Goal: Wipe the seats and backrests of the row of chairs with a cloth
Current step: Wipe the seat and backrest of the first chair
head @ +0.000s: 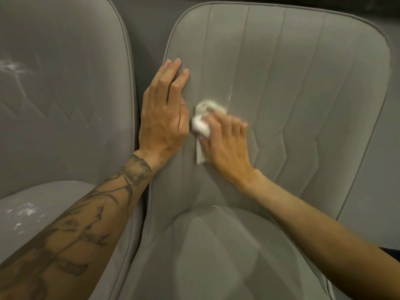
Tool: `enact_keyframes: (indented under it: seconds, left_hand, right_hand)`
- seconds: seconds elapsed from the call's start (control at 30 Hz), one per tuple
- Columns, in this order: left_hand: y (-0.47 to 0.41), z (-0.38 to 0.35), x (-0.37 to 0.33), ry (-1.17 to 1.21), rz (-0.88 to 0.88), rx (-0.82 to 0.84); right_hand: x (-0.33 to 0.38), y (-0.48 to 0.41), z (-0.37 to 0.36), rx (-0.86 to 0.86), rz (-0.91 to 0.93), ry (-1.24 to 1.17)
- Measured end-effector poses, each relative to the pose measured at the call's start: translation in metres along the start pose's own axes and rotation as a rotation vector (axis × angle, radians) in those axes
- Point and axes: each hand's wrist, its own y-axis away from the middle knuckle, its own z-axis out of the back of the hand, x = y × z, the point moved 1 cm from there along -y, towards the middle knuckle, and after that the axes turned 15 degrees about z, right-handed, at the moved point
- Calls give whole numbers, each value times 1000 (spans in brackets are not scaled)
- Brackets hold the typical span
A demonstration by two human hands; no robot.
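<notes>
A grey padded chair fills the middle of the view, with its backrest (pixel 292 83) upright and its seat (pixel 216 256) below. My right hand (pixel 225 144) presses a crumpled white cloth (pixel 200 124) against the left part of that backrest; the hand is motion-blurred. A thin white streak (pixel 230 96) marks the fabric just above the cloth. My left hand (pixel 166 113) lies flat, fingers together, on the backrest's left edge, right beside the cloth.
A second grey chair stands at the left, with white smears on its backrest (pixel 13 68) and white specks on its seat (pixel 23 213). Part of a third chair (pixel 385 169) shows at the right edge. A dark gap separates the chairs.
</notes>
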Motion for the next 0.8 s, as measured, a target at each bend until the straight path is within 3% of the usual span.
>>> enact_keyframes:
  seconds: [0.1, 0.2, 0.27, 0.4, 0.5, 0.63, 0.7, 0.8]
  left_hand:
    - [0, 1, -1, 10, 5, 0]
    - [1, 1, 0, 6, 2, 1]
    - [1, 0, 1, -1, 1, -1]
    - [0, 0, 3, -27, -15, 1]
    - [14, 2, 9, -128, -16, 38]
    - [47, 9, 24, -262, 5, 95]
    - [66, 13, 31, -283, 18, 121]
    - [99, 21, 39, -301, 34, 172]
  right_hand:
    - [-23, 2, 8, -30, 127, 40]
    - [-70, -46, 16, -251, -120, 186]
    - [-61, -54, 7, -303, -246, 200]
    - [4, 12, -13, -77, -50, 8]
    - [-4, 33, -2, 22, 100, 18]
    - [-71, -55, 16, -237, -173, 224]
    - [-71, -76, 19, -295, -229, 239]
    - [-22, -23, 8, -103, -159, 69]
